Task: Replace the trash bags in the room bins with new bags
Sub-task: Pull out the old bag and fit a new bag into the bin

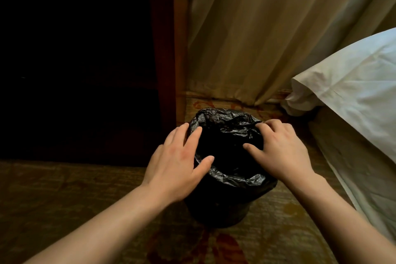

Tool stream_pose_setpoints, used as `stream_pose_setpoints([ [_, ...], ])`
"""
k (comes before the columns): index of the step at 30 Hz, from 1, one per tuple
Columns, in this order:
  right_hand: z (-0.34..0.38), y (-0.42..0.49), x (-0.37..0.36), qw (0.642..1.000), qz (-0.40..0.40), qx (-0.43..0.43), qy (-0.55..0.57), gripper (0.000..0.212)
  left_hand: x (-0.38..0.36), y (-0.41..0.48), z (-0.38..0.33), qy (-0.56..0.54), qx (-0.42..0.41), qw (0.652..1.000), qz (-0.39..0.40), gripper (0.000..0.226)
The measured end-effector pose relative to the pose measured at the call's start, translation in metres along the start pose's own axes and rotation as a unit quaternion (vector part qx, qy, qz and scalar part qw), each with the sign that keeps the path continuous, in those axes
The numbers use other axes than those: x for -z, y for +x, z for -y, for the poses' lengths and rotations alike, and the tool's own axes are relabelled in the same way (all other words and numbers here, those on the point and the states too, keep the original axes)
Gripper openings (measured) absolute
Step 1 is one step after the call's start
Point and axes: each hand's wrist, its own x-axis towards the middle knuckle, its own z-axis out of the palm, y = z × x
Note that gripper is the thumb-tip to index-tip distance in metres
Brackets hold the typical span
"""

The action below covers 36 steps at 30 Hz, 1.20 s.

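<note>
A small round black bin point(216, 210) stands on the patterned carpet, lined with a crinkled black trash bag point(227, 126) whose edge is folded over the rim. My left hand point(177, 163) lies at the bin's left rim with fingers spread and straight, touching the bag. At the right rim my right hand point(278, 148) has its fingertips bent down onto the bag's edge and its thumb reaching over the opening. The inside of the bin is too dark to see.
Dark wooden furniture point(85, 70) fills the left, close beside the bin. A beige curtain point(267, 28) hangs behind it. A bed with white sheets point(353, 96) stands close on the right. Patterned carpet point(64, 199) lies in front.
</note>
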Motion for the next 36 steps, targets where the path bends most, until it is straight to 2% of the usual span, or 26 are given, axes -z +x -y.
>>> stream_pose_setpoints([
  [9, 0.001, 0.0, 0.006, 1.0, -0.019, 0.003, -0.02, 0.071, 0.001, 0.01, -0.009, 0.04, -0.036, 0.998, 0.018, 0.088],
  [16, 0.016, 0.003, 0.069, 0.998, 0.067, 0.007, -0.012, 0.073, 0.06, 0.033, -0.041, 0.081, -0.047, 0.993, 0.068, 0.079],
  [23, 0.014, 0.019, 0.203, 0.994, 0.103, -0.011, 0.031, 0.069, 0.179, 0.057, -0.101, 0.096, -0.047, 0.986, 0.128, 0.077],
  [30, -0.011, 0.031, 0.377, 0.989, 0.117, -0.05, 0.07, 0.069, 0.328, 0.088, -0.194, 0.108, -0.086, 0.98, 0.141, 0.076],
  [36, -0.038, 0.005, 0.518, 0.977, 0.151, -0.104, 0.108, 0.069, 0.448, 0.08, -0.278, 0.093, -0.094, 0.978, 0.159, 0.076],
])
